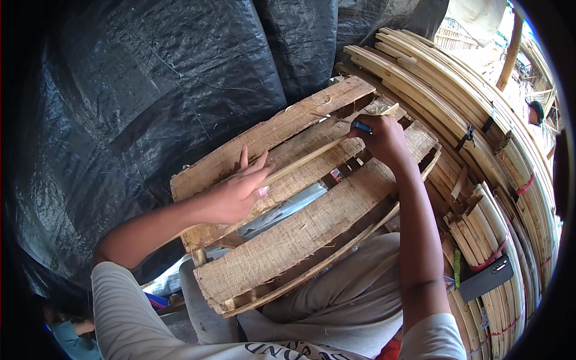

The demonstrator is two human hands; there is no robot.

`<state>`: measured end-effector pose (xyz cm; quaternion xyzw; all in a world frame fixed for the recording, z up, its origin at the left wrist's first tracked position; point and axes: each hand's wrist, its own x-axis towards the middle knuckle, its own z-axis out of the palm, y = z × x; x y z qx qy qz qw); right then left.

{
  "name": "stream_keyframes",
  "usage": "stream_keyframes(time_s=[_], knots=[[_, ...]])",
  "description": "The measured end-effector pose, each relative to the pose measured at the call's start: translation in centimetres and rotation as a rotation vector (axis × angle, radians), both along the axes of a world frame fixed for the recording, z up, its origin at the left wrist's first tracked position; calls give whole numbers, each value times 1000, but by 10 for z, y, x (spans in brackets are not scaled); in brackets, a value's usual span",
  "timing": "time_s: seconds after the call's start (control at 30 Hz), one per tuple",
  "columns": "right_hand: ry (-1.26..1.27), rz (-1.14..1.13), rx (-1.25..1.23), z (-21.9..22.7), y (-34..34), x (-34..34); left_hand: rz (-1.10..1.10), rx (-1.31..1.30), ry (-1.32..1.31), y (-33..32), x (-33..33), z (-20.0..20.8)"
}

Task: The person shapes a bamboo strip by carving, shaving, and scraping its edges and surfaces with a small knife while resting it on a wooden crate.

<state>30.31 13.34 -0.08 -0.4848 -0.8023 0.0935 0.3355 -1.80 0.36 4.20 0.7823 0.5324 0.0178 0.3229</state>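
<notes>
A thin, pale wooden stick (312,157) lies slantwise over a slatted wooden pallet (300,246) resting across my lap. My left hand (234,195) is at the stick's near-left end, which passes between the thumb and the other fingers; two fingers are raised and spread. Farther right, my right hand (384,139) is closed around a small blue object (362,126), whose kind I cannot make out, beside the stick. The stick's far end (391,110) shows past the right hand. Its other end is hidden by my left hand.
Black plastic sheeting (180,78) hangs behind the pallet. Stacked long wooden strips (432,78) curve along the right, with tied bundles (480,231) nearer. A dark phone (487,278) lies on a bundle. Another person (536,113) shows at the far right edge.
</notes>
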Motion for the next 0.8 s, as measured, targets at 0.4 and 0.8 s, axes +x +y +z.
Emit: stream_keyframes(time_s=[0.4, 0.8], knots=[[-11, 7, 45, 1, -1, -4, -44, 147, 38, -11, 17, -9], [-11, 28, 122, -3, -8, -18, -60, 122, -18, -9, 1, -6]])
